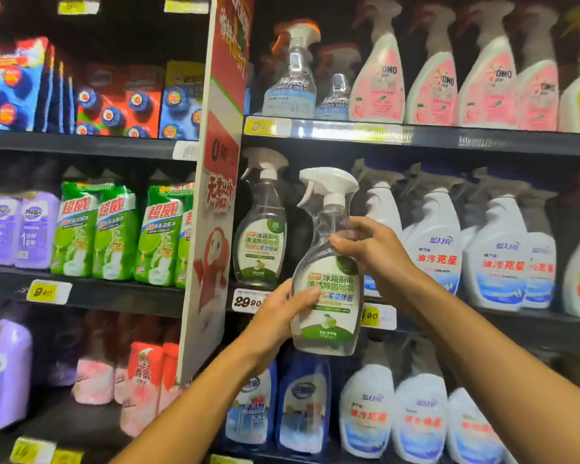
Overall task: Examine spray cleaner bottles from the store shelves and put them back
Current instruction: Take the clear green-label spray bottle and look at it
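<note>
I hold a clear plastic spray bottle with a white trigger head and a green-and-white label [327, 262] out in front of the middle shelf [482, 316], upright and tipped slightly, its label turned toward me. My right hand [375, 249] wraps the narrow neck just below the trigger, fingers curled round it. My left hand [282, 316] cups the lower left side of the body, thumb lying across the edge of the label and the fingers behind, so both hands have a firm hold.

The bottle is off the shelf, nearer to me than the row behind it. Just left of it, still standing on the shelf, is a matching clear bottle with the same green label [262, 226]; to the right stand white spray bottles with blue and red print [496, 252]. A white price tag reading 29.90 [246, 300] sits on the shelf edge near my left hand.

I judge that I am in the examining part: the bottle is lifted and the label is readable, but it is not yet back. The gap between the matching bottle and the white ones looks like where it belongs. The pink-labelled spray bottles [489, 78] on the shelf above and the blue ones below stand untouched, so more examining may remain.
</note>
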`<state>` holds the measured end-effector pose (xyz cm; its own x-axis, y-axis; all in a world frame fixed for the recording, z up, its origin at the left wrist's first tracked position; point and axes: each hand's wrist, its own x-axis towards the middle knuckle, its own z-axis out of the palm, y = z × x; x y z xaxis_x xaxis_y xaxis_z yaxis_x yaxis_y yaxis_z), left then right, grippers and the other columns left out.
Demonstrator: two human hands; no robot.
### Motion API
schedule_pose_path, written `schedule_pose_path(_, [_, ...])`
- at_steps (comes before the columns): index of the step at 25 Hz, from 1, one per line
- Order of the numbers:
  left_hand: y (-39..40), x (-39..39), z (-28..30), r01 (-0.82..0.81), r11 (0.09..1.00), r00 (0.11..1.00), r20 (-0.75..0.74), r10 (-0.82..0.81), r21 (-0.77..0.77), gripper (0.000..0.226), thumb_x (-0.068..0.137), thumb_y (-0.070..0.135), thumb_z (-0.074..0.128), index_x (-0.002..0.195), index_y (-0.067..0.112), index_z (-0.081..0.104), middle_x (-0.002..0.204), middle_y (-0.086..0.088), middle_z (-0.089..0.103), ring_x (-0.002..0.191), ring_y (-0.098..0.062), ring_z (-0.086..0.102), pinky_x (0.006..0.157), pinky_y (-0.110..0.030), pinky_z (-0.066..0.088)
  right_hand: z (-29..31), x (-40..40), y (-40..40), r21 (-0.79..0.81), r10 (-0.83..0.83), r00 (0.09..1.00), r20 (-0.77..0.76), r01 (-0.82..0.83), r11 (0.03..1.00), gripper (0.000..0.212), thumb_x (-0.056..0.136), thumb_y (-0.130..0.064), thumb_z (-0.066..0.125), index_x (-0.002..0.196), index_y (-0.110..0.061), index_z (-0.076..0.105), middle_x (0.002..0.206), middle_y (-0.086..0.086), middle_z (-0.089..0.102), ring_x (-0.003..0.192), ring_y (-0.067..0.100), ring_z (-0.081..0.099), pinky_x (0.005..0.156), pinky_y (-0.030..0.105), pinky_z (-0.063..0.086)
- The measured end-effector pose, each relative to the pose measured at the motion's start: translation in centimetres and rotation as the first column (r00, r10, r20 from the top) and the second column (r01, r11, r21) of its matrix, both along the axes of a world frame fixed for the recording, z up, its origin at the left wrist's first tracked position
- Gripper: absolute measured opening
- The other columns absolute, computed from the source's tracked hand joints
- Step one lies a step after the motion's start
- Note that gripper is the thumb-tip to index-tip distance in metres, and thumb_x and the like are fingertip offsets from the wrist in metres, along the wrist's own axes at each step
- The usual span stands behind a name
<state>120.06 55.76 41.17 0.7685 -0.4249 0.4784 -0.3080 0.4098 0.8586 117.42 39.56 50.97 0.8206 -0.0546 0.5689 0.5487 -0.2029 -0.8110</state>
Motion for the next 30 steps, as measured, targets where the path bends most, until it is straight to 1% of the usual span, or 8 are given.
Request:
schedule_pose_path(4, [-1.0, -3.1, -4.1, 0.067, 0.997, 0.998, -0.01, -0.067, -0.033, 0.039, 0.085, 0.023, 0.067, 0.122, 0.012, 0.062, 0.118, -0.015, 0.07, 0.105, -0.028, 0.069, 0.082, -0.038, 0.059, -4.2, -2.9, -1.0, 0.067, 0.095, 0.994, -0.045, -0.092, 0.994, 0.026, 0.087, -0.003, 0.069, 0.112, -0.009, 0.066, 0.093, -0.001, 0.076, 0.08, 0.009, 0.071, 0.068, 0.02, 0.054])
schedule_pose_path(6, [-2.1, -5.2, -6.8, 0.047, 0.995, 0.998, -0.031, -0.05, -0.084, 0.032, 0.085, 0.023, 0.067, 0.116, 0.014, 0.066, 0.117, -0.015, 0.071, 0.105, -0.029, 0.069, 0.083, -0.037, 0.058, -6.7, -4.7, -1.8, 0.088, 0.143, 0.988, -0.049, -0.139, 0.986, 0.027, 0.086, -0.006, 0.069, 0.112, -0.007, 0.066, 0.094, 0.001, 0.074, 0.083, 0.013, 0.07, 0.075, 0.023, 0.055])
schedule_pose_path(9, [-4.2, -9.1, -11.0, 0.022, 0.994, 0.995, -0.096, -0.032, -0.103, 0.032, 0.082, 0.02, 0.066, 0.114, 0.012, 0.068, 0.112, -0.015, 0.073, 0.101, -0.027, 0.071, 0.079, -0.033, 0.058, -11.1, -7.7, -3.9, 0.201, 0.227, 0.969, -0.092, -0.205, 0.958, 0.04, 0.084, -0.031, 0.064, 0.117, -0.007, 0.065, 0.109, 0.012, 0.069, 0.102, 0.029, 0.062, 0.096, 0.04, 0.047])
schedule_pose_path(13, [-6.7, -13.7, -16.1, -0.012, 0.993, 0.963, -0.269, -0.019, -0.114, 0.042, 0.078, 0.015, 0.064, 0.119, 0.005, 0.062, 0.11, -0.016, 0.073, 0.098, -0.027, 0.071, 0.079, -0.035, 0.059, -17.2, -11.6, -7.0, 0.366, 0.308, 0.938, -0.157, -0.235, 0.901, 0.051, 0.089, -0.051, 0.047, 0.114, -0.012, 0.068, 0.109, 0.01, 0.073, 0.101, 0.025, 0.067, 0.092, 0.039, 0.049])
schedule_pose_path(15, [-7.8, -16.1, -18.2, -0.015, 0.998, 0.959, -0.282, -0.005, -0.068, 0.037, 0.079, 0.016, 0.065, 0.115, 0.009, 0.065, 0.111, -0.015, 0.073, 0.099, -0.027, 0.071, 0.08, -0.036, 0.059, -20.2, -13.4, -7.7, 0.404, 0.292, 0.939, -0.18, -0.2, 0.893, 0.049, 0.093, -0.047, 0.049, 0.119, -0.009, 0.065, 0.11, 0.01, 0.073, 0.101, 0.023, 0.068, 0.091, 0.038, 0.051])
schedule_pose_path(19, [-10.2, -21.0, -21.4, -0.017, 1.0, 0.952, -0.304, 0.015, -0.005, 0.037, 0.082, 0.015, 0.065, 0.119, 0.013, 0.063, 0.111, -0.012, 0.073, 0.101, -0.026, 0.071, 0.077, -0.032, 0.058, -24.4, -16.8, -8.8, 0.418, 0.132, 0.975, -0.18, -0.046, 0.907, 0.025, 0.104, -0.023, 0.046, 0.103, -0.013, 0.068, 0.1, 0.008, 0.076, 0.091, 0.024, 0.07, 0.085, 0.038, 0.054])
schedule_pose_path(24, [-11.4, -25.2, -22.9, -0.001, 0.999, 0.949, -0.316, 0.017, 0.052, 0.033, 0.082, 0.022, 0.072, 0.115, 0.027, 0.067, 0.115, -0.012, 0.072, 0.104, -0.03, 0.07, 0.076, -0.033, 0.059, -26.9, -20.8, -10.4, 0.469, 0.157, 0.972, -0.177, -0.057, 0.881, 0.026, 0.104, -0.022, 0.044, 0.107, -0.011, 0.067, 0.1, 0.011, 0.076, 0.086, 0.024, 0.072, 0.074, 0.031, 0.058])
schedule_pose_path(30, [-11.9, -28.7, -24.1, -0.022, 0.993, 0.949, -0.309, 0.056, 0.114, 0.044, 0.079, 0.028, 0.074, 0.121, 0.021, 0.063, 0.116, -0.013, 0.071, 0.105, -0.032, 0.069, 0.078, -0.034, 0.058, -28.9, -23.8, -11.4, 0.464, 0.144, 0.97, -0.195, -0.038, 0.885, 0.025, 0.103, -0.023, 0.044, 0.107, -0.011, 0.066, 0.093, 0.006, 0.077, 0.082, 0.019, 0.073, 0.068, 0.025, 0.058])
